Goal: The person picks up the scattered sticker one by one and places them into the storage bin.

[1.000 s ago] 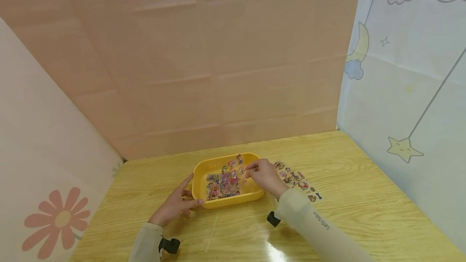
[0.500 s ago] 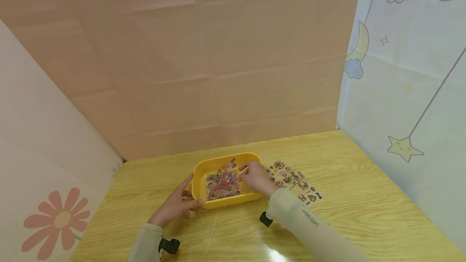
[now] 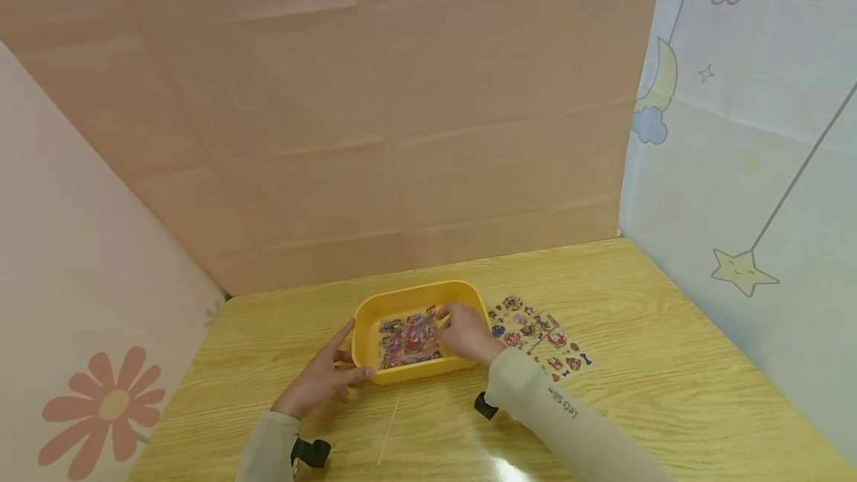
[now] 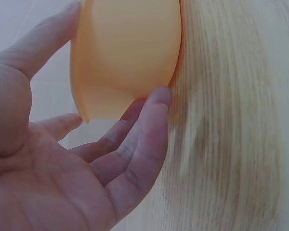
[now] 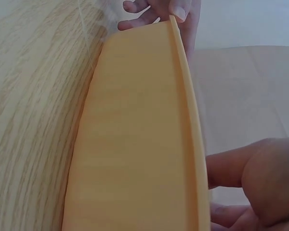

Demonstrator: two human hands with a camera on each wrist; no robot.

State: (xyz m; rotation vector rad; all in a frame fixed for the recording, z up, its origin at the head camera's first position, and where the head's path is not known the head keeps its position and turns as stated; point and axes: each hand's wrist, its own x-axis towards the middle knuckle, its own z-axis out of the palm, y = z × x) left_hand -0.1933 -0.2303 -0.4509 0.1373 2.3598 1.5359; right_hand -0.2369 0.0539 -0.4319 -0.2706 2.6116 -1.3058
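Observation:
A yellow plastic tray (image 3: pixel 402 374) stands on the wooden table in the head view, with clear, colourfully printed sticker sheets (image 3: pixel 395 344) lying in it. My left hand (image 3: pixel 323 378) holds its near left corner. The left thumb lies on the front rim, and the other fingers spread along the left end and outer wall. Over the right side, my right hand (image 3: pixel 465 332) reaches in and pinches a clear sticker sheet (image 3: pixel 423 324) by its right edge. The wall of the tray (image 5: pixel 130 130) hides most of those right fingers in the right wrist view.
Another clear sticker sheet (image 3: pixel 538 333) lies on the table (image 3: pixel 602 303), right of the tray. A thin pale strip (image 3: pixel 390 426) is in front of the tray. A brown sheet wall (image 3: pixel 402 207) stands behind, with printed side walls left and right.
My right hand has moved left and slightly down, lowering its sticker sheet from a raised position to lie nearly flat over the others in the tray. My left hand has stayed put.

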